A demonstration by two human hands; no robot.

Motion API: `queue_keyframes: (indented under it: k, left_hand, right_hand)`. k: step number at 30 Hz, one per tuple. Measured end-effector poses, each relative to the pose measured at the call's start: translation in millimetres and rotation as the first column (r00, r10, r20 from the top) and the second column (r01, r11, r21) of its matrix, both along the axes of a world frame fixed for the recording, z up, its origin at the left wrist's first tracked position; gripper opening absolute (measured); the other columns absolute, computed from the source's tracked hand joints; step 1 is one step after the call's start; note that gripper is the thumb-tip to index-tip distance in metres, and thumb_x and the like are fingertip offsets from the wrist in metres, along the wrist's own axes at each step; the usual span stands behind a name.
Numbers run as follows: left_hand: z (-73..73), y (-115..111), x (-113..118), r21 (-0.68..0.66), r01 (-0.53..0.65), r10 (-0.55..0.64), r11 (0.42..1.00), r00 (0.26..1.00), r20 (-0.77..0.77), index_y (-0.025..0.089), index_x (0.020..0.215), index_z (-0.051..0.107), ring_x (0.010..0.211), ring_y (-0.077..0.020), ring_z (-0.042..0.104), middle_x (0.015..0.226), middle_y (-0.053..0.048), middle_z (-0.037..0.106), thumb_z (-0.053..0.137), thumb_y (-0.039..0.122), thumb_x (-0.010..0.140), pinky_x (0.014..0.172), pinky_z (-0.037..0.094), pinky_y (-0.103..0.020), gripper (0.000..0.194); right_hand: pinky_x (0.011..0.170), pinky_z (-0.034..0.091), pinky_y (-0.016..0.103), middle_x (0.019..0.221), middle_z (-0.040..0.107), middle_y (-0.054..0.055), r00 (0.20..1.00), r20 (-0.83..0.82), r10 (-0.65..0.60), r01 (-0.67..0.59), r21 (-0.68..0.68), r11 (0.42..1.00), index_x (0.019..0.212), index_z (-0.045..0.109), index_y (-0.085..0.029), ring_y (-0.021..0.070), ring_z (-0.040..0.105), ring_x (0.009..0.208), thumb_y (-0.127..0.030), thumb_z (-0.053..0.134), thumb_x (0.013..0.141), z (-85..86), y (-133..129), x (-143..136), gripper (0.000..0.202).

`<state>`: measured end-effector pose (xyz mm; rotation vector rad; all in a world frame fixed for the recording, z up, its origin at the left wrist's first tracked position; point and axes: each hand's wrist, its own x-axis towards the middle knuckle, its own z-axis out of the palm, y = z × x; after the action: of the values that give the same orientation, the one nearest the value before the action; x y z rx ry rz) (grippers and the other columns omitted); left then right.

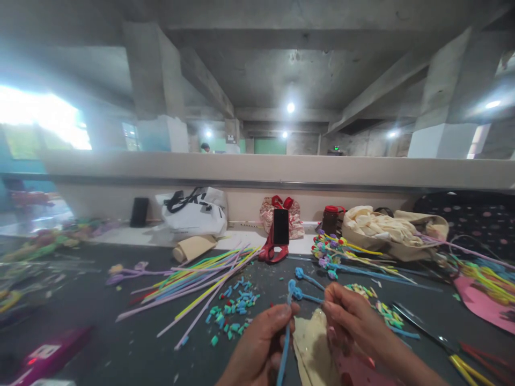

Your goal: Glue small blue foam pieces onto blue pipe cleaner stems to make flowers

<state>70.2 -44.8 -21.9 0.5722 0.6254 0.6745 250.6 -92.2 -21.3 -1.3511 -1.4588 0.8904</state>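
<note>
Between the thumb and fingers of my left hand is a blue pipe cleaner, upright, its top bent into a small loop. My right hand is closed in a pinch just to the right; what its fingertips hold, if anything, is hidden. Two blue pipe cleaners with knotted ends reach toward the right fingertips, and I cannot tell whether they are gripped or lie behind. Below the hands lies a cream cloth. Small cut pieces in blue, green and red are scattered left of the hands.
Long coloured pipe cleaners fan across the dark table. Pipe-cleaner flowers lie behind my right hand. Scissors with yellow handles are at right, a magenta device at left. A phone, white bag and red-lidded bottle line the back.
</note>
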Motion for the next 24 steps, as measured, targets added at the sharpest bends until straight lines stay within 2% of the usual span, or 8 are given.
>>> queue_keyframes:
  k: [4,7,10,13,15,19,24]
  left_hand:
    - [3.6,-3.8,-1.6,0.03,-0.009,0.009,0.999,1.0,0.0,0.01,0.077,0.063,0.041,-0.003,0.045,0.054,0.001,0.055,0.065,0.02,0.064,0.04,0.035,-0.012,0.017]
    - [4.5,-4.7,-1.2,0.067,-0.023,0.026,0.997,0.999,-0.041,0.01,0.076,0.063,0.044,-0.004,0.048,0.058,-0.001,0.058,0.067,0.02,0.061,0.043,0.036,-0.013,0.019]
    - [4.9,-4.2,-0.9,0.094,-0.026,0.032,0.995,0.998,-0.057,0.011,0.075,0.063,0.043,-0.0035,0.046,0.057,0.0,0.057,0.069,0.025,0.058,0.039,0.031,-0.013,0.023]
    - [6.0,-2.9,-1.4,0.122,0.011,-0.004,0.992,0.998,-0.056,0.011,0.07,0.063,0.04,-0.0017,0.04,0.051,0.004,0.05,0.071,0.026,0.055,0.035,0.022,-0.012,0.023]
    - [7.2,-2.1,-1.9,0.143,0.025,-0.017,0.989,0.998,-0.054,0.011,0.067,0.062,0.04,-0.0011,0.036,0.047,0.006,0.045,0.071,0.026,0.054,0.035,0.019,-0.012,0.021]
    - [7.1,-0.6,-2.2,0.166,-0.004,0.012,0.986,0.999,-0.046,0.011,0.068,0.063,0.042,-0.0024,0.037,0.048,0.005,0.044,0.07,0.027,0.053,0.035,0.019,-0.014,0.023]
    - [2.6,1.5,-1.0,0.195,-0.023,0.041,0.98,0.995,-0.088,0.012,0.071,0.062,0.045,-0.004,0.04,0.053,0.003,0.048,0.067,0.028,0.056,0.036,0.016,-0.015,0.023]
  right_hand:
    - [0.035,0.029,0.015,0.048,0.038,-0.008,0.995,0.103,0.006,-0.008,0.017,1.0,0.063,0.038,-0.02,0.0059,0.039,0.037,-0.046,0.04,0.083,-1.8,-1.8,1.5,0.033]
    - [0.035,0.026,0.017,0.046,0.037,-0.007,0.991,0.13,0.016,-0.019,0.026,0.999,0.056,0.038,-0.019,0.0056,0.034,0.037,-0.045,0.037,0.084,-1.7,-1.9,-3.1,0.038]
    - [0.032,0.022,0.016,0.04,0.036,-0.008,0.997,0.065,0.052,-0.051,-0.007,0.999,0.055,0.043,-0.018,0.0049,0.034,0.032,-0.038,0.041,0.082,1.5,-1.0,-16.0,0.034]
    - [0.032,0.025,0.014,0.045,0.043,-0.008,0.994,-0.052,0.093,-0.095,-0.054,0.994,0.062,0.048,-0.017,0.0047,0.039,0.034,-0.022,0.053,0.07,9.7,0.7,-32.5,0.01]
    - [0.032,0.028,0.013,0.049,0.047,-0.008,0.992,-0.103,0.08,-0.087,-0.066,0.994,0.062,0.048,-0.017,0.0038,0.039,0.035,-0.017,0.056,0.063,15.7,2.9,-41.0,0.008]
    - [0.029,0.025,0.013,0.046,0.047,-0.009,0.995,-0.092,0.048,-0.055,-0.081,0.995,0.063,0.046,-0.017,0.0025,0.036,0.029,-0.03,0.057,0.067,19.9,8.4,-45.6,0.018]
    - [0.025,0.019,0.013,0.036,0.038,-0.01,0.995,-0.097,-0.03,0.023,-0.08,0.997,0.055,0.04,-0.018,0.0023,0.031,0.024,-0.05,0.047,0.076,12.8,9.3,-45.2,0.038]
